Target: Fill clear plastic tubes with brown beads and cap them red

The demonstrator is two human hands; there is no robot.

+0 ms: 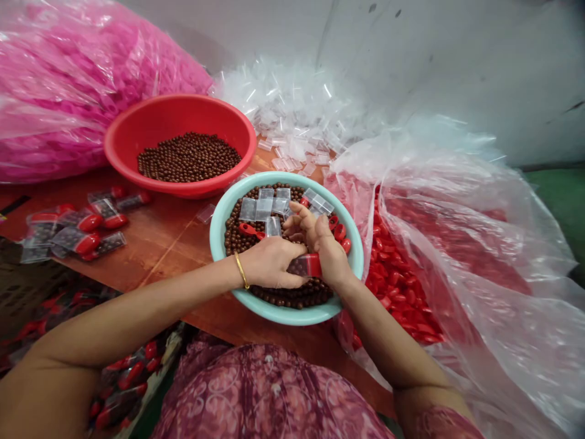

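Observation:
My left hand (274,261) is closed round a small clear plastic container (299,267) with brown beads inside and a red cap (314,264) on its right end. My right hand (323,247) rests its palm against the red cap, with its fingers loosely stretched and nothing seen between them. Both hands are over a light blue basin (218,235) of brown beads (292,297). On the beads lie several empty clear containers (265,204), a red spoon-like piece (249,230) and several red caps (339,232).
Behind stands a red basin (180,113) of brown beads. Filled red-capped containers (86,228) lie at the left, with more in a crate (128,378) below. Clear containers (301,116) are heaped at the back. Bags hold pink pieces (91,85) and red caps (397,286).

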